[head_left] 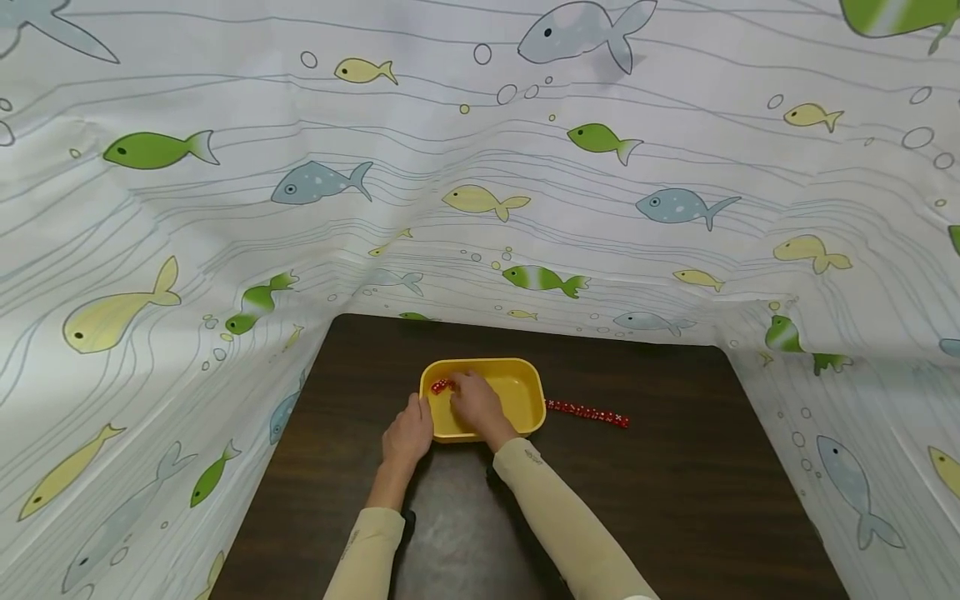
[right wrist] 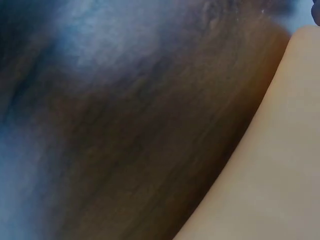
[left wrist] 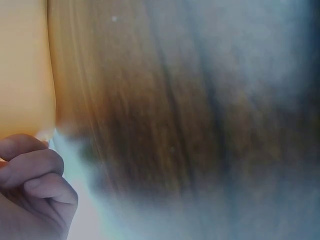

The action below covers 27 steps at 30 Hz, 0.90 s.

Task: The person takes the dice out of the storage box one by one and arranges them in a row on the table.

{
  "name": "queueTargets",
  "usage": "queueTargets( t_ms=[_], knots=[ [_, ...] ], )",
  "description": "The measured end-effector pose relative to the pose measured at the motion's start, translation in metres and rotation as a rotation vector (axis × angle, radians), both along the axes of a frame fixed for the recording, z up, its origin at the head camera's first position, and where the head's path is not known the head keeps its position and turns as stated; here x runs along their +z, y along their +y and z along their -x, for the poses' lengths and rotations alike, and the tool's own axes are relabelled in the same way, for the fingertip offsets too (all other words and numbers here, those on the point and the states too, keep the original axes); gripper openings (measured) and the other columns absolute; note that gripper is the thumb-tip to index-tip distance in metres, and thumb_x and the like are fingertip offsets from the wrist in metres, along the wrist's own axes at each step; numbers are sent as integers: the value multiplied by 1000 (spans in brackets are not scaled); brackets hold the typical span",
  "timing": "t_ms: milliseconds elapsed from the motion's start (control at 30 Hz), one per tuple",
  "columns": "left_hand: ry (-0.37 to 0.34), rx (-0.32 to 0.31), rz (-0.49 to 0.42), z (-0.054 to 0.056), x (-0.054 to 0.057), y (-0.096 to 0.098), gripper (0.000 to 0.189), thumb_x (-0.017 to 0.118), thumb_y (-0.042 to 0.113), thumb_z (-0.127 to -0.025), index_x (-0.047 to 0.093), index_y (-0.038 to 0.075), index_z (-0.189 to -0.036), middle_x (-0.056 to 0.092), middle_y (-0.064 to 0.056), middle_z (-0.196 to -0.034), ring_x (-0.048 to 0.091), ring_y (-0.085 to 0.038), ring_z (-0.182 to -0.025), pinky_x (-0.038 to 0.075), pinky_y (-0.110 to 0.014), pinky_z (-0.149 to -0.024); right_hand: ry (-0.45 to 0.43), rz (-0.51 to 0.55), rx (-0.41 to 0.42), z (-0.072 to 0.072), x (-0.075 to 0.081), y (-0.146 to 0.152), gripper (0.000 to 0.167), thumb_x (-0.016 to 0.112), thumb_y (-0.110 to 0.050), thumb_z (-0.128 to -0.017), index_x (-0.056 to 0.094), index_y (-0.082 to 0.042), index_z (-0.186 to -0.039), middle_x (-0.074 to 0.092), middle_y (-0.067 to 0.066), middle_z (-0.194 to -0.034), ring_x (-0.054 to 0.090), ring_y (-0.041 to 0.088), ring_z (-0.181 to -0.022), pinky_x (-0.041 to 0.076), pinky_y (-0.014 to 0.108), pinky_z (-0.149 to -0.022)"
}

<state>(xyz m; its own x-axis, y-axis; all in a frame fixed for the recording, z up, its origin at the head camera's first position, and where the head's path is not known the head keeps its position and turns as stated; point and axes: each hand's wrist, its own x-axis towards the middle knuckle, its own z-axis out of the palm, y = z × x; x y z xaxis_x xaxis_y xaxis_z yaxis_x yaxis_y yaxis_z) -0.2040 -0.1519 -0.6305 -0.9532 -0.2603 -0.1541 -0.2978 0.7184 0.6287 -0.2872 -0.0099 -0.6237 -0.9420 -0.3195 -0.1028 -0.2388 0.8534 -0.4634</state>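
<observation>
A yellow plastic tub [head_left: 522, 400] sits on the dark table. My left hand [head_left: 408, 429] grips its left front rim; in the left wrist view the curled fingers [left wrist: 47, 162] lie against the tub's wall [left wrist: 22, 65]. Over the front rim and into the tub reaches my right hand [head_left: 478, 404], its fingers by some red dice [head_left: 441, 386] at the left end. Whether it pinches a die is hidden. The right wrist view shows mainly the tub's outer wall [right wrist: 265, 160]. Right of the tub, red dice with white pips form a row [head_left: 588, 412].
The dark brown wooden table [head_left: 675, 492] extends on both sides of the tub. A white fish-patterned curtain [head_left: 480, 233] encloses its back and sides. The row of dice begins right beside the tub's right wall.
</observation>
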Motion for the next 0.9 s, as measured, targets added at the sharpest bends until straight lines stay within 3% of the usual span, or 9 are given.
queueTargets(
  t_ms=[200,700,900],
  knots=[
    [0,4,3,-1,0,1,50,24,45,-116,55,7,-128,68,-18,-93,68,-37,-79,51,-58,-73,9,3,13,0,0,2,23,70,-21,-104,75,-13,-124,66,4,-114,60,18,-94,57,39,-99],
    [13,-2,5,-2,1,0,49,25,43,-116,55,6,-126,68,-19,-93,68,-38,-79,51,-59,-72,-18,66,-15,-4,7,3,17,70,-20,-102,75,-12,-117,72,3,-109,61,18,-90,58,40,-95],
    [20,2,0,-3,0,0,49,25,43,-116,56,6,-125,69,-21,-94,69,-40,-80,51,-60,-71,-49,124,-55,-6,14,2,21,70,-17,-101,77,-12,-120,76,3,-116,65,18,-94,59,42,-99]
  ],
)
